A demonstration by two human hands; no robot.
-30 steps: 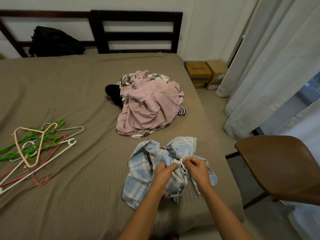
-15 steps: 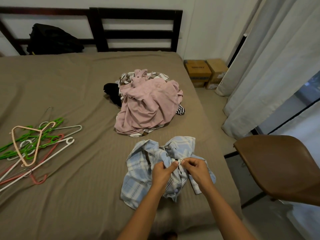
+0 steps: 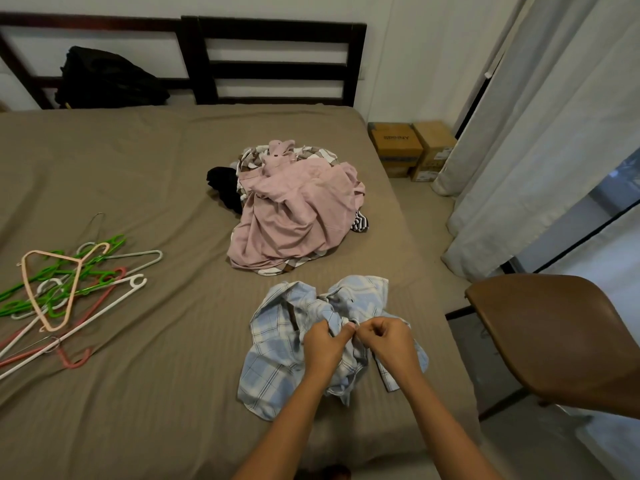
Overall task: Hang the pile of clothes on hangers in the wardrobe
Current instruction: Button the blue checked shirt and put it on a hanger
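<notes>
Both hands work at the near edge of the bed. The left hand [image 3: 323,344] has its fingers curled into a bunched fold of the blue plaid shirt [image 3: 273,362], thumb stretched toward the other hand. The right hand [image 3: 391,344] pinches the same cloth just beside it, fingers tucked under. The two hands nearly touch at the middle of the shirt, where a small pale detail sits between them, too small to name. The shirt lies crumpled on the taupe sheet of the bed [image 3: 138,393], spread to either side of the hands.

To the right, off the bed, stands a brown chair [image 3: 561,341]. On the left part of the bed lies a loose tangle of hangers [image 3: 69,289] in green, pink, white and peach, well apart from the shirt. Beyond the shirt, near the bed's middle, sits the pile of clothes [image 3: 277,237]: a pink garment [image 3: 304,202] on top, brown-and-white checked cloth [image 3: 252,157] under it, a black garment [image 3: 223,187] against its left side. Farther right, on the floor, two cardboard boxes [image 3: 396,143] stand beside pale curtains [image 3: 536,133]. At the far end a dark slatted headboard [image 3: 273,60] backs the bed, with a black bag [image 3: 107,77] against it on the left.
</notes>
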